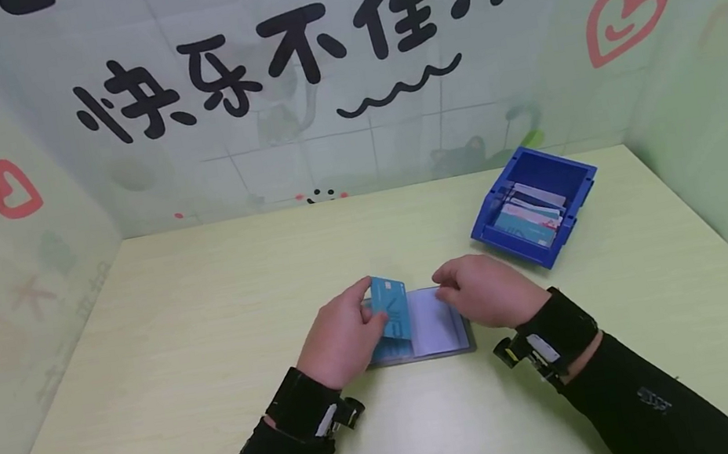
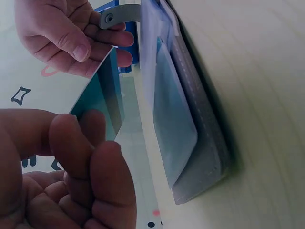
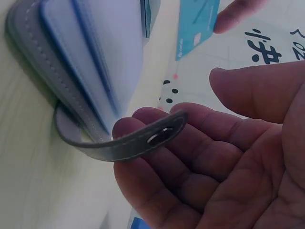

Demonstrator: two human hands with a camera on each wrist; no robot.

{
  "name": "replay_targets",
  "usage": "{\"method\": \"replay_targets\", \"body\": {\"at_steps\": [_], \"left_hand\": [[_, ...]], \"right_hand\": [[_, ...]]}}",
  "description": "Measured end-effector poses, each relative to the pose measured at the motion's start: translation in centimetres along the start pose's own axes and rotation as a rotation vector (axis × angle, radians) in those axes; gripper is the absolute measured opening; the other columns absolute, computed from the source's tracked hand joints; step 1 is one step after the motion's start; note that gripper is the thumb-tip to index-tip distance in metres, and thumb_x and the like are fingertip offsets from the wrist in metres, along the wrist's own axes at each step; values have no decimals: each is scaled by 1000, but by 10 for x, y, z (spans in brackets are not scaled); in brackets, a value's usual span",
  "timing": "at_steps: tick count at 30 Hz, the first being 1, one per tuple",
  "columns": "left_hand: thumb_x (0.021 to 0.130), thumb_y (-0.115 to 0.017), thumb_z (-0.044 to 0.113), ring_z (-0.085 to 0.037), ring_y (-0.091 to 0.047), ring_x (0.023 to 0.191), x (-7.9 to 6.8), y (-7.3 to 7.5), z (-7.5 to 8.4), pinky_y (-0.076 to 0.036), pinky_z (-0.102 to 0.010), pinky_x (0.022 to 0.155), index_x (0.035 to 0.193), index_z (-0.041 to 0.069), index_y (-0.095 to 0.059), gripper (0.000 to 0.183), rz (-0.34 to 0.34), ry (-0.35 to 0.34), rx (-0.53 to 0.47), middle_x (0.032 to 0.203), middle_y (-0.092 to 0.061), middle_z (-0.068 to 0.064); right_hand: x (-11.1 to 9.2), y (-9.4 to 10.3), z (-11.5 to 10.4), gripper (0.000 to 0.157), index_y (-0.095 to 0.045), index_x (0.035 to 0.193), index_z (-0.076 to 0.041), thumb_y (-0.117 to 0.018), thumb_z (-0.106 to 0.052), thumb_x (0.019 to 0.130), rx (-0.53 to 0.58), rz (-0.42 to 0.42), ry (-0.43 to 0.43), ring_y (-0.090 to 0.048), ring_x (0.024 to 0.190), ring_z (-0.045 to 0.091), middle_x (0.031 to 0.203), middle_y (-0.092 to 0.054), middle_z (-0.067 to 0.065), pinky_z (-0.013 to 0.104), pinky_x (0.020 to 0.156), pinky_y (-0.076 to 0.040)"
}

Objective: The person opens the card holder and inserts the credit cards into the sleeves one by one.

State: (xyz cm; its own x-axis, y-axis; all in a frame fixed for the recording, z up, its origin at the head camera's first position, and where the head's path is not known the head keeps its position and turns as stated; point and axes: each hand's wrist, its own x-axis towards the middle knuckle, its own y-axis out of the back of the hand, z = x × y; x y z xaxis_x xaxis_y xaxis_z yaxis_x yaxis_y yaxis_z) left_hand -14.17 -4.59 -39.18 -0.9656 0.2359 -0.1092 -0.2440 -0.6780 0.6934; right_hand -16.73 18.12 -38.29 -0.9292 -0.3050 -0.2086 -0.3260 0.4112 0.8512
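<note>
My left hand [image 1: 337, 340] pinches a light-blue bank card [image 1: 392, 303], held tilted up over the left half of an opened card holder [image 1: 438, 322]. The holder has a grey stitched cover [image 2: 205, 164] and pale translucent sleeves [image 3: 114, 43]. Another blue card [image 2: 174, 121] sits in a sleeve on the left side. At the holder's right edge is my right hand [image 1: 492, 292], its fingers loosely bent and the thumb apart. A grey strap with a metal snap [image 3: 161, 136] lies against those fingers in the right wrist view, not pinched.
A blue plastic box [image 1: 552, 163] stands at the back right, holding several cards [image 1: 526, 223]. The holder lies on a pale wooden table [image 1: 226, 304]. Behind it rises a printed backdrop [image 1: 319, 123], with side panels at left and right.
</note>
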Motion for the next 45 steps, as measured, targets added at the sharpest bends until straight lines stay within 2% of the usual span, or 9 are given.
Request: {"method": "replay_targets", "body": {"at_steps": [7,20,28,38,45], "left_hand": [[104,-66,20,-14,-40,49,2,-4,-3,-32,-26,51,156,5,-48,57,-41,23,47,58,-38,5],[103,-68,17,-13,-47,54,3,-7,-5,-36,-27,55,154,3,-51,56,-71,22,80,61,-45,3],[103,-68,18,-14,-48,56,4,-9,-6,-36,-27,57,154,5,-51,56,-74,28,102,61,-44,3],[102,-70,21,-16,-54,61,6,-13,-6,-41,-28,60,154,5,-52,57,-65,18,138,67,-53,0],[101,-71,23,-17,-51,65,7,-16,-6,-39,-28,62,154,5,-52,59,-62,9,173,70,-48,-2]], "right_hand": [[2,-2,4,35,-70,135,-2,-57,-21,108,-23,-33,-18,-70,120,29,133,-73,14,51,106,-55],[4,-2,8,34,-70,134,-2,-57,-19,108,-24,-49,-19,-70,114,26,131,-73,14,51,106,-55],[5,-3,7,34,-70,134,-2,-57,-18,108,-35,-46,-13,-70,119,28,131,-73,13,51,107,-55],[4,-2,5,34,-70,135,-2,-57,-19,108,-35,-41,-18,-69,120,29,132,-73,14,51,108,-54],[4,-3,6,35,-69,136,-2,-56,-19,109,-39,-43,-12,-69,121,29,133,-72,14,51,108,-54]]}}
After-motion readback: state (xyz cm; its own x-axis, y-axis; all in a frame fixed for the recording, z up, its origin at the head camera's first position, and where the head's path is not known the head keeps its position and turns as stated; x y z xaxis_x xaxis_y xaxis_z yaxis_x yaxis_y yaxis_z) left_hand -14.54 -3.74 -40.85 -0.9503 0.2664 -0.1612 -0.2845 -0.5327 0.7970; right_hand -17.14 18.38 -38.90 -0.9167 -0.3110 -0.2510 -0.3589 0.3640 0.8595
